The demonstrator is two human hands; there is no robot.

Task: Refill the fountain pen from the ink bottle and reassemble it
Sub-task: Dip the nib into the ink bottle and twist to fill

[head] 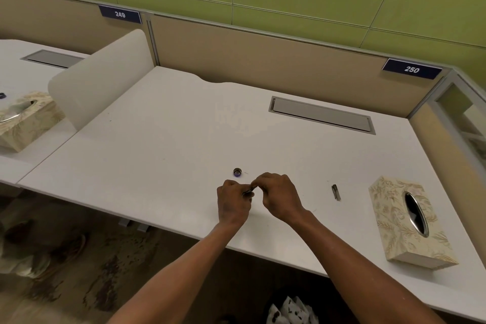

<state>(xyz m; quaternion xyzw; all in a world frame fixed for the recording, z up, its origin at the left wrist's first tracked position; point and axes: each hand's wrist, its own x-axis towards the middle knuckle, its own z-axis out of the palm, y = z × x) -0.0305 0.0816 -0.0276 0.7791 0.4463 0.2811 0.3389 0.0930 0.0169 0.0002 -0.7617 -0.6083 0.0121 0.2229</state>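
Judging from how things lay, the refill looked to be somewhere in its middle. Both hands met just above the tabletop [163,139], near its front edge: the left hand [233,201] was curled shut around a dark, slim part of the fountain pen [248,191], and the right hand [280,196] had its fingertips pinched on the pen's other end, as one would to twist or pull two sections. Whether they were coming apart or going together could not be told, since the fingers hid most of the pen. Just beyond the hands sat the small round ink bottle [237,172], which seemed open, with a purple tint at its mouth; no lid was visible. Well to the right, apart from the hands, lay a short dark piece with a metal clip, probably the pen cap [335,192], near a patterned tissue box [410,223]. So capping was not yet done, and the bottle needed closing.
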